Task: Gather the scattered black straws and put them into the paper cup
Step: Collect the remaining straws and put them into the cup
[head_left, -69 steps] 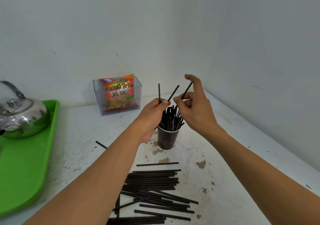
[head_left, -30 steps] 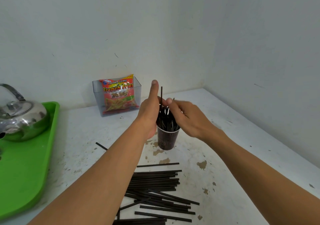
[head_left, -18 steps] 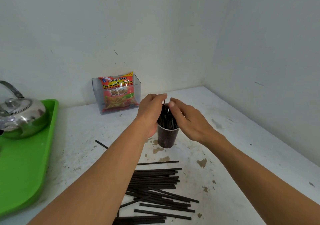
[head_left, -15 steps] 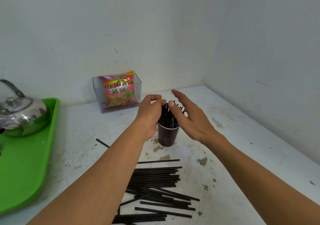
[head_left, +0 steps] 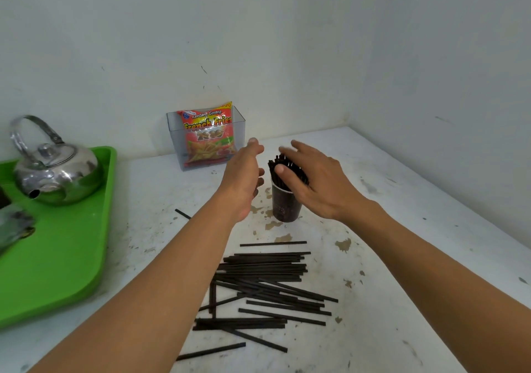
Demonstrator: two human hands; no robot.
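Note:
A dark paper cup (head_left: 283, 207) stands mid-table with a bunch of black straws (head_left: 276, 163) sticking out of its top. My left hand (head_left: 244, 175) hovers just left of the cup, fingers straight, holding nothing. My right hand (head_left: 313, 177) is spread over the cup's right side and partly hides the straws in it; it holds nothing. Several loose black straws (head_left: 267, 282) lie in a pile on the white table (head_left: 402, 257) nearer to me. One stray straw (head_left: 182, 214) pokes out from behind my left forearm.
A green tray (head_left: 57, 252) at the left carries a steel kettle (head_left: 54, 168). A clear box with a French Fries snack bag (head_left: 208, 137) stands against the back wall. Walls close the table at the back and right.
Both hands lowered the held straws into the cup and let go. Their fingers have opened and both hands have drawn slightly apart from the bunch.

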